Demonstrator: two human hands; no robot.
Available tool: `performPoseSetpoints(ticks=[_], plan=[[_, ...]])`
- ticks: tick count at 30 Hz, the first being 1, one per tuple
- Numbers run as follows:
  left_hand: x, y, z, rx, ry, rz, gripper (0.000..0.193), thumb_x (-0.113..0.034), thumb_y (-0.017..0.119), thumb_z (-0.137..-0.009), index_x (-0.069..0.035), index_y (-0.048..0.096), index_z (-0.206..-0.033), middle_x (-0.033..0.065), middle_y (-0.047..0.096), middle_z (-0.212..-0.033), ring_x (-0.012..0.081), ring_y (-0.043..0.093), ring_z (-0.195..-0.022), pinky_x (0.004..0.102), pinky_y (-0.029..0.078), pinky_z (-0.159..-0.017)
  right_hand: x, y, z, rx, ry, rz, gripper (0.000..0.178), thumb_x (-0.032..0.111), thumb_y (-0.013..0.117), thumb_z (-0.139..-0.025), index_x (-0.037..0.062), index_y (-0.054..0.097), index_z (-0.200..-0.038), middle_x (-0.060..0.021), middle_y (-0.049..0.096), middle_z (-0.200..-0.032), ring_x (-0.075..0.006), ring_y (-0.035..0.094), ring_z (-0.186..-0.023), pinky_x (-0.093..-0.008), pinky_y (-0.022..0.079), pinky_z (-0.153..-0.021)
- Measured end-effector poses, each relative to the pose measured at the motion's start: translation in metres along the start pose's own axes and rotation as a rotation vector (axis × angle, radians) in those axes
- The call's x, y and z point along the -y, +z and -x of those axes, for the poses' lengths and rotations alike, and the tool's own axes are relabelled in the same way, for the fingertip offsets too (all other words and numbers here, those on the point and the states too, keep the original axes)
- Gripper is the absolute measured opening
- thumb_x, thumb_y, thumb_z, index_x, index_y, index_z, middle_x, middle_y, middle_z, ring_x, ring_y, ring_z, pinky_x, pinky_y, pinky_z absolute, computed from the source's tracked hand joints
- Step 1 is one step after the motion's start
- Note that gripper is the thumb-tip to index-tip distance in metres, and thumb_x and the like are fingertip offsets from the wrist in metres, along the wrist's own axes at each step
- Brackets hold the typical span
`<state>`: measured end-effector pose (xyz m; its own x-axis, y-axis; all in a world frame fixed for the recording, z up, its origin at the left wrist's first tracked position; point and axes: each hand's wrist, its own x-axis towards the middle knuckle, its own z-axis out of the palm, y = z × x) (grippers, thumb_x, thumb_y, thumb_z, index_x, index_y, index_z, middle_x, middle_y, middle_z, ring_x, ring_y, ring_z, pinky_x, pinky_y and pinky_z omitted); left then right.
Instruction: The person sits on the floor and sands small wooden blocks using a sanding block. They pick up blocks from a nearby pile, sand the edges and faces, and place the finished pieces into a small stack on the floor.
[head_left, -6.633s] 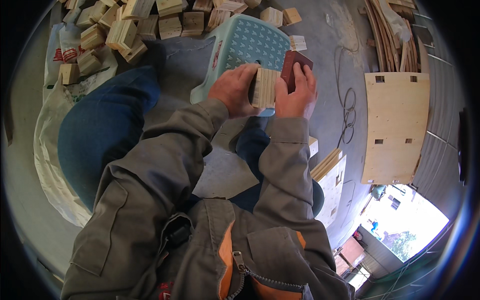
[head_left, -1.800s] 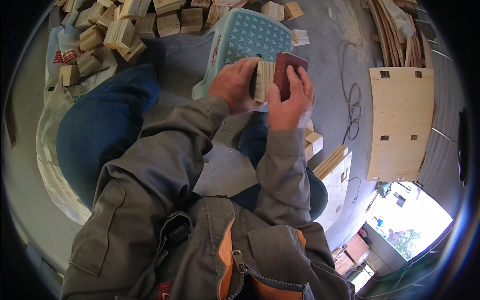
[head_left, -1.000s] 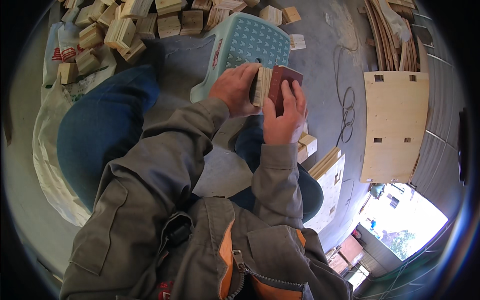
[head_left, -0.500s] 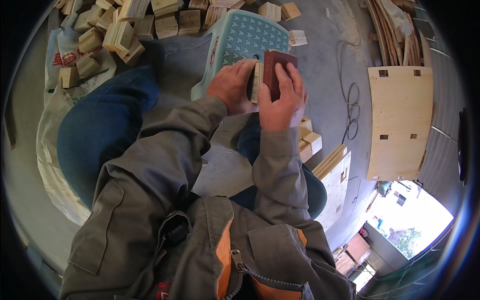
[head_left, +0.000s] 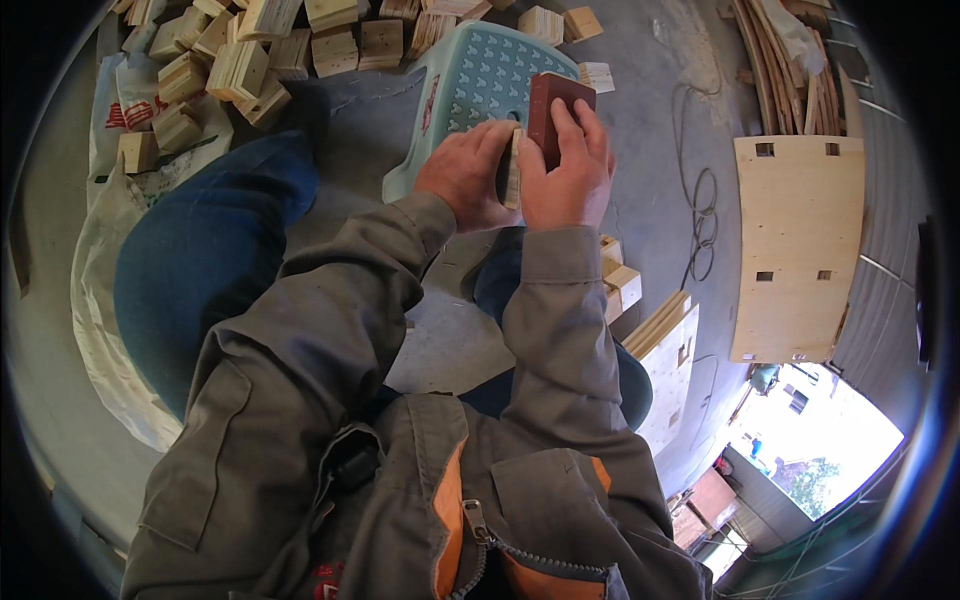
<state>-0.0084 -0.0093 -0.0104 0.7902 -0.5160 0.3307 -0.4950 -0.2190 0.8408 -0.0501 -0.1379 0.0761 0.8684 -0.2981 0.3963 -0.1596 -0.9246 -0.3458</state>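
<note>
Closed around a small plywood block (head_left: 514, 172), my left hand (head_left: 462, 174) keeps it upright with its layered edge facing right. My right hand (head_left: 570, 185) grips a reddish-brown sanding block (head_left: 546, 118), fingers over its right face and thumb on the near side. The sanding block is beside the plywood's layered edge and reaches beyond its far end; my right thumb covers the place where the two meet. Both hands are just over the near right part of a pale teal plastic stool (head_left: 470, 85).
Many plywood blocks (head_left: 240, 75) are heaped at the far left, partly on a white sack (head_left: 110, 235). More wood pieces (head_left: 622, 285) lie by my right knee. A cable (head_left: 700, 200) coils on the floor, left of a large slotted plywood panel (head_left: 800, 220).
My right hand has slid the sanding block away from me along the plywood edge, a short distance. The left hand and plywood block have stayed almost still.
</note>
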Motion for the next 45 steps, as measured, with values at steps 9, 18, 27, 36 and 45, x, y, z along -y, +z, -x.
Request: performPoseSetpoints(ticks=[9, 18, 27, 36, 45], plan=[[0.003, 0.001, 0.002, -0.03, 0.005, -0.017, 0.083, -0.024, 0.089, -0.077, -0.01, 0.049, -0.148, 0.0167, 0.065, -0.141, 0.0388, 0.065, -0.128, 0.0481, 0.052, -0.106, 0.028, -0.036, 0.065, 0.1, -0.016, -0.005, 0.063, 0.013, 0.085, -0.081, 0.0107, 0.071, -0.142, -0.0136, 0.056, -0.157, -0.0396, 0.056, -0.135, -0.0512, 0.047, -0.115], [0.006, 0.008, 0.001, -0.037, -0.012, -0.014, 0.095, -0.026, 0.091, -0.07, -0.01, 0.045, -0.152, 0.0168, 0.063, -0.141, 0.0382, 0.064, -0.129, 0.0481, 0.051, -0.107, 0.032, -0.037, 0.063, 0.08, 0.008, -0.022, 0.059, 0.011, 0.085, -0.081, 0.0114, 0.073, -0.139, -0.0131, 0.06, -0.153, -0.0368, 0.059, -0.134, -0.0501, 0.046, -0.114], [0.009, 0.009, 0.0, -0.051, 0.007, -0.048, 0.091, -0.023, 0.087, -0.074, -0.01, 0.044, -0.152, 0.0162, 0.063, -0.141, 0.0378, 0.065, -0.126, 0.0482, 0.052, -0.101, 0.023, -0.009, 0.02, 0.006, -0.02, -0.01, 0.059, 0.013, 0.086, -0.077, 0.0151, 0.076, -0.135, -0.009, 0.062, -0.149, -0.0365, 0.06, -0.129, -0.0488, 0.05, -0.111], [0.007, 0.008, 0.0, -0.063, 0.032, -0.03, 0.091, -0.022, 0.089, -0.075, -0.01, 0.044, -0.153, 0.0156, 0.062, -0.141, 0.0368, 0.064, -0.128, 0.047, 0.052, -0.102, 0.017, 0.007, -0.003, -0.007, -0.014, 0.013, 0.056, 0.018, 0.084, -0.079, 0.017, 0.077, -0.134, -0.0073, 0.063, -0.148, -0.0359, 0.061, -0.126, -0.0479, 0.051, -0.11], [0.008, 0.009, 0.001, -0.03, 0.028, -0.01, 0.094, -0.022, 0.09, -0.074, -0.01, 0.042, -0.154, 0.0162, 0.061, -0.143, 0.0382, 0.062, -0.13, 0.0486, 0.051, -0.106, 0.016, -0.002, 0.009, 0.039, -0.026, -0.025, 0.061, 0.018, 0.086, -0.079, 0.0152, 0.074, -0.139, -0.0094, 0.059, -0.154, -0.0371, 0.057, -0.134, -0.0487, 0.049, -0.114]])
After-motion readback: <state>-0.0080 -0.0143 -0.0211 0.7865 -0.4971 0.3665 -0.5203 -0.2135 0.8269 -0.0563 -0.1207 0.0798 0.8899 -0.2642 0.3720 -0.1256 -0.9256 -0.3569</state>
